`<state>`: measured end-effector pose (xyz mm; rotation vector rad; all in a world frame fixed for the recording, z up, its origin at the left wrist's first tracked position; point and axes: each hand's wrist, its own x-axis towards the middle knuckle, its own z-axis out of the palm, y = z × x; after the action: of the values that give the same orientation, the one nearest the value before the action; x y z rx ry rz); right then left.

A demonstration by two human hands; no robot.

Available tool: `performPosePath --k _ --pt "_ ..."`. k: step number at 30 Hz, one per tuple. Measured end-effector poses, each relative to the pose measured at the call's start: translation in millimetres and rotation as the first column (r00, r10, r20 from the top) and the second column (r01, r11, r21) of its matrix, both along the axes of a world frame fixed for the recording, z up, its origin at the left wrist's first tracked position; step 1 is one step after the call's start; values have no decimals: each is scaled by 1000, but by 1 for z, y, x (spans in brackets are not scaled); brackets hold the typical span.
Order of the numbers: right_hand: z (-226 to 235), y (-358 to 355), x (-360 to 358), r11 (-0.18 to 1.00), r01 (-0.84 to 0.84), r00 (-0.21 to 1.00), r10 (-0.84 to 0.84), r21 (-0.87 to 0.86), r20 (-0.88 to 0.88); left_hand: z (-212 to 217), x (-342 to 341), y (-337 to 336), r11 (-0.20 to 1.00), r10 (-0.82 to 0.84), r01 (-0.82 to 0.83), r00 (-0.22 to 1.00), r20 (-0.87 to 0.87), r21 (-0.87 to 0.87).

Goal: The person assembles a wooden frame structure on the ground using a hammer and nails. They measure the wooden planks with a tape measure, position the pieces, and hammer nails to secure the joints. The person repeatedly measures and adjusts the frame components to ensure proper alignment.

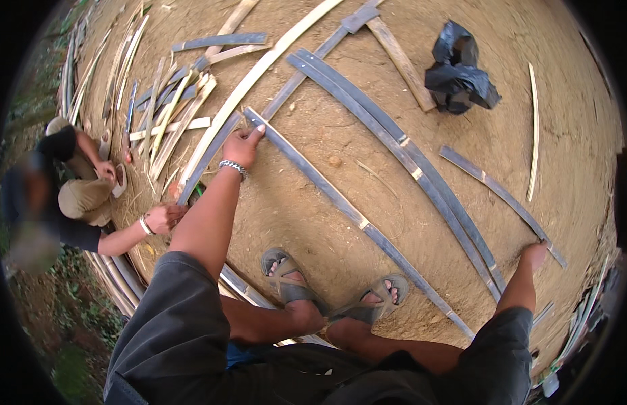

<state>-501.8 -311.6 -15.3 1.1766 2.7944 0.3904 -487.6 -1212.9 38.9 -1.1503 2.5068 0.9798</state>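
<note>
My left hand (242, 147), with a chain bracelet at the wrist, is closed on the upper end of a long dark bamboo strip (327, 190), its thumb pressed on the end. That strip slants down to the right past my feet. Far to the right, my right hand (534, 254) is closed at the lower part of a shorter dark bamboo strip (492, 182); its fingers are partly hidden. Between them lie two long dark bamboo strips (387, 143), side by side and curving in this view.
A crouching co-worker's hand (163, 219) grips another strip at left. Split bamboo pieces (168, 125) are piled nearby. A wooden-handled tool (402, 64) and a black plastic bag (462, 74) lie ahead on the dirt. A pale thin strip (532, 135) lies at right.
</note>
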Motion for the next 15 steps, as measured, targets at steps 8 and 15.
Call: performPosePath --k 8,15 --pt "111 -284 -54 292 -761 628 557 -580 -543 -22 14 0 993 116 -116 993 -20 -14" --pt "90 -616 -61 -162 -324 637 691 -932 -342 -10 4 10 981 116 -118 993 -18 -157"
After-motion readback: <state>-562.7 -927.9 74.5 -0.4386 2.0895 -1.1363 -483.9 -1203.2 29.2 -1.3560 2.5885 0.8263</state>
